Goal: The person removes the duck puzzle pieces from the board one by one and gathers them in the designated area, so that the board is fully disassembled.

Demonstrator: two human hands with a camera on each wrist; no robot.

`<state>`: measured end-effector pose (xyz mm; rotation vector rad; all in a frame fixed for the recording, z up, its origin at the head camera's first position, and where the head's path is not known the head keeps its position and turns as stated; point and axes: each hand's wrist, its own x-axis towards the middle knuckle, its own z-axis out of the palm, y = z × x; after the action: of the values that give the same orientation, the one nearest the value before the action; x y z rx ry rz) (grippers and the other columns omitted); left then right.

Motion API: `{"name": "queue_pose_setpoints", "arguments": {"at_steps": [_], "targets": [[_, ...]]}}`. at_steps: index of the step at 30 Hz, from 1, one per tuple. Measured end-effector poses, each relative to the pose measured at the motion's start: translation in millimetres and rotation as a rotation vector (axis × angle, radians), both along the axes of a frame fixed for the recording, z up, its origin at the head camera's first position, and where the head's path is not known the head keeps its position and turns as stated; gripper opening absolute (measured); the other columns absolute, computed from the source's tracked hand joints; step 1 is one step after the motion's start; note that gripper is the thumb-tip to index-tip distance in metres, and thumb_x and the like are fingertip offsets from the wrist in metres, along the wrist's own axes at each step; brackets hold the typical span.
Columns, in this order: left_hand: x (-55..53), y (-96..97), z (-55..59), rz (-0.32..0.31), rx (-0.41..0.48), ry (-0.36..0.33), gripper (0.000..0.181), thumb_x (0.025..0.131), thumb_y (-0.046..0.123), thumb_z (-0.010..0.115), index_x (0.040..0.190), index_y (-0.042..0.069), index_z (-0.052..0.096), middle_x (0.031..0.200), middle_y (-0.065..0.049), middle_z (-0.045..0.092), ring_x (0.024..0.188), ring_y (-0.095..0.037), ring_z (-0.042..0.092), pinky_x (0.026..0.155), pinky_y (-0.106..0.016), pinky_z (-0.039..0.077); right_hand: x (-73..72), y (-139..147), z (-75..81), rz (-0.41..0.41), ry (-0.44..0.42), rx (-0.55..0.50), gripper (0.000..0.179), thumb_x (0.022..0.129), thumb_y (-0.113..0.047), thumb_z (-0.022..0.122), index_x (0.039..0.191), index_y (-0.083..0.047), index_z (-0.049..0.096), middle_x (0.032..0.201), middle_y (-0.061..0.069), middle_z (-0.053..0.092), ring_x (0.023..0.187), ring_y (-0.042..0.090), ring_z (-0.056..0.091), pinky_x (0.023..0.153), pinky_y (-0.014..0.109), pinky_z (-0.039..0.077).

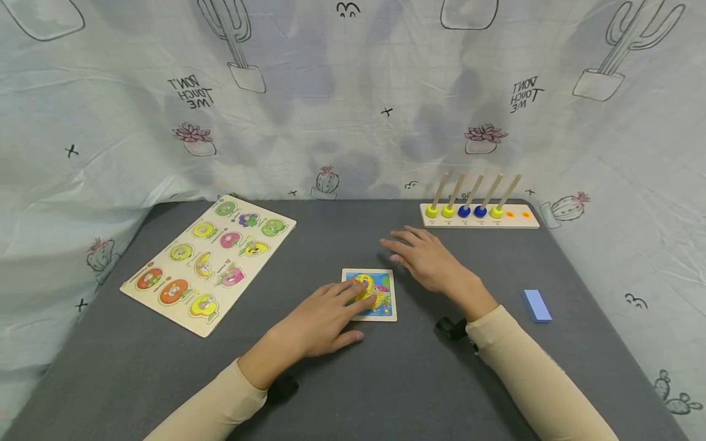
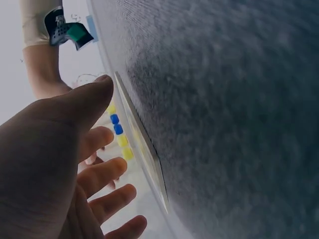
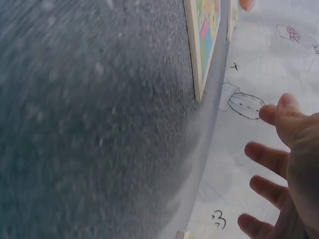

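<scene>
A small square picture board [image 1: 386, 309] with a yellow figure on a blue background lies flat on the dark grey table. My left hand [image 1: 322, 318] is over its left part, fingers spread and hiding some of the picture. In the left wrist view a gap shows between those fingers [image 2: 102, 177] and the thin edge of the board [image 2: 142, 137]. To the right of the board and farther back is my right hand [image 1: 430, 260], held above the table with fingers spread and nothing in them. The right wrist view shows its fingers [image 3: 269, 159] loosely bent, apart from the board [image 3: 198, 59].
A wooden fruit puzzle board [image 1: 220, 294] lies at the left. At the back right stands a peg board [image 1: 480, 224] with upright sticks and yellow and blue beads. A blue block [image 1: 537, 306] lies near the right edge. Patterned cloth [image 1: 353, 122] hangs behind the table.
</scene>
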<state>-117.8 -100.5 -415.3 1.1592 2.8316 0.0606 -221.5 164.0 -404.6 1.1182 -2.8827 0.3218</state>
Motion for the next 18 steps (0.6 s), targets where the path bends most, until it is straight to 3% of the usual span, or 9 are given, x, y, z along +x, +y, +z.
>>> {"name": "queue_pose_setpoints", "arguments": {"at_steps": [7,15,18], "targets": [[-0.9,11.2,-0.7,-0.025,-0.018,-0.037,0.068,0.102,0.053,0.058,0.16,0.025,0.039,0.165,-0.003,0.037,0.153,-0.029,0.032,0.116,-0.05,0.037,-5.2,-9,-4.9,0.113,-0.091,-0.063,0.042,0.111,-0.025,0.046,0.151,-0.016,0.054,0.149,0.016,0.054,0.144,0.044,0.04,0.115,0.063,0.032],[-3.3,29.3,-2.7,-0.014,-0.017,-0.104,0.07,0.101,0.051,0.06,0.162,0.026,0.035,0.167,0.0,0.032,0.153,-0.026,0.031,0.113,-0.051,0.04,-10.1,-18,-9.6,0.12,-0.15,-0.08,0.041,0.111,-0.027,0.045,0.15,-0.015,0.055,0.147,0.013,0.055,0.146,0.044,0.037,0.114,0.065,0.032],[-2.6,29.9,-1.9,0.018,-0.039,-0.118,0.07,0.102,0.051,0.059,0.162,0.025,0.034,0.168,0.0,0.03,0.152,-0.026,0.033,0.113,-0.051,0.041,-11.7,-25,-9.8,0.132,-0.172,-0.079,0.042,0.112,-0.029,0.043,0.151,-0.016,0.054,0.149,0.012,0.054,0.147,0.043,0.036,0.115,0.065,0.032]]}}
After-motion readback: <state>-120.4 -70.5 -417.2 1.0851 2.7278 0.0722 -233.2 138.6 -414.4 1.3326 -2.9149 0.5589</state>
